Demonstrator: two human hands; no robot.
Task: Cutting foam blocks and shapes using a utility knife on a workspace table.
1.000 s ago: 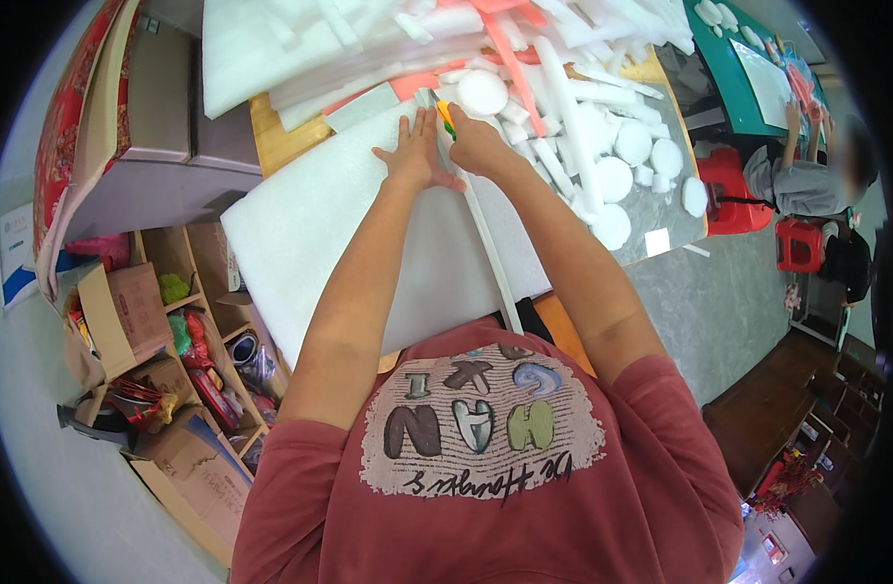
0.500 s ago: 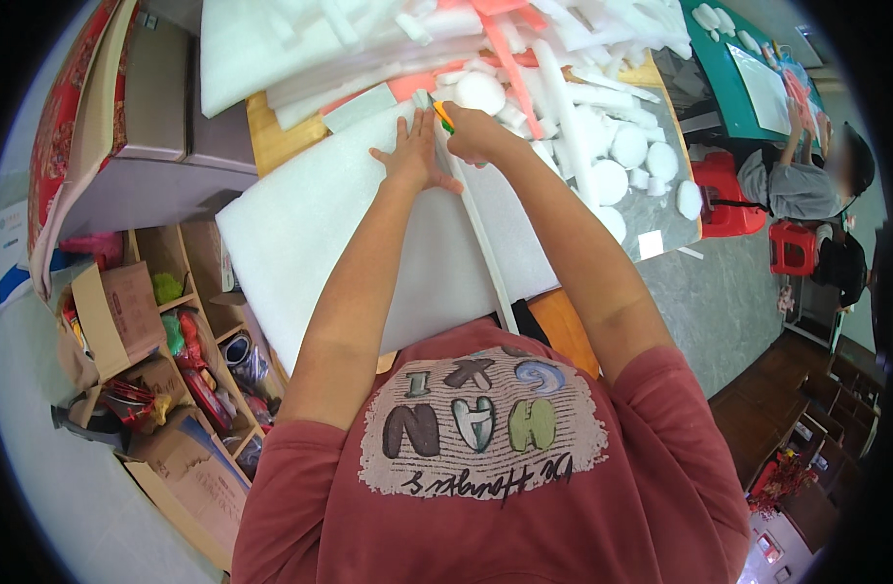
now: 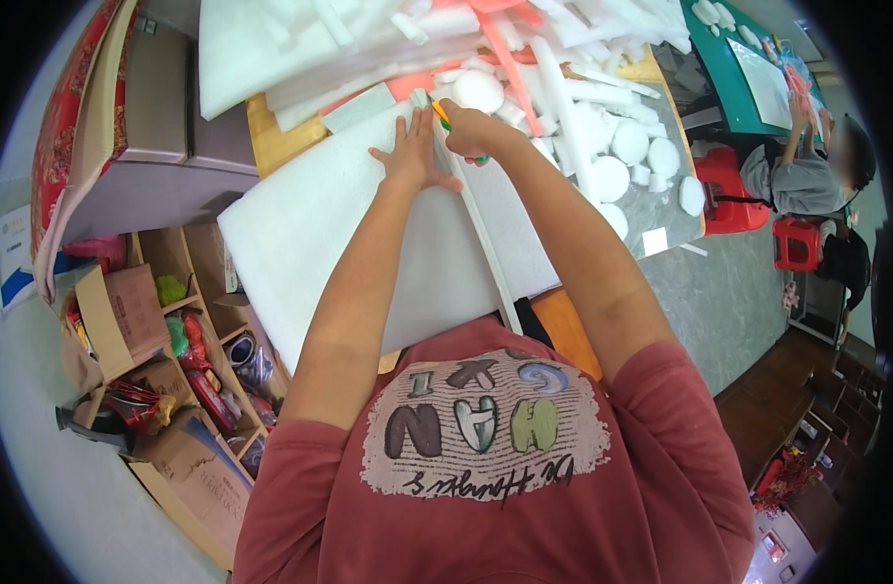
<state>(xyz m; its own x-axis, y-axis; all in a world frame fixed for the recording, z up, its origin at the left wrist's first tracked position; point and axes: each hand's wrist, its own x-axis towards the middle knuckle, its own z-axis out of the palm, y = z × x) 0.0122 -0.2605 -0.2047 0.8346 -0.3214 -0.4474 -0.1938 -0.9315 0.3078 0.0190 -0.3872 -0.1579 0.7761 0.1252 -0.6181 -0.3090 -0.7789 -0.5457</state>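
A thick white foam sheet lies on the table in front of me. Along its right side runs a long, narrow pale strip, its far end close to both hands. My left hand presses on the sheet beside the strip, fingers spread and thumb reaching across toward it. Just to the right, my right hand is closed around a cutter knife with orange and green parts. The knife's tip meets the far end of the strip; its blade is too small to make out.
White foam discs and offcuts crowd the table's right side, with coral-pink foam strips among them. Stacked foam sheets rise at the back. On the left stands a shelf with cardboard boxes. Another person sits by a green table, far right.
My right hand with the cutter knife has shifted very slightly away from me and to the left. My left hand stays in place on the foam sheet.
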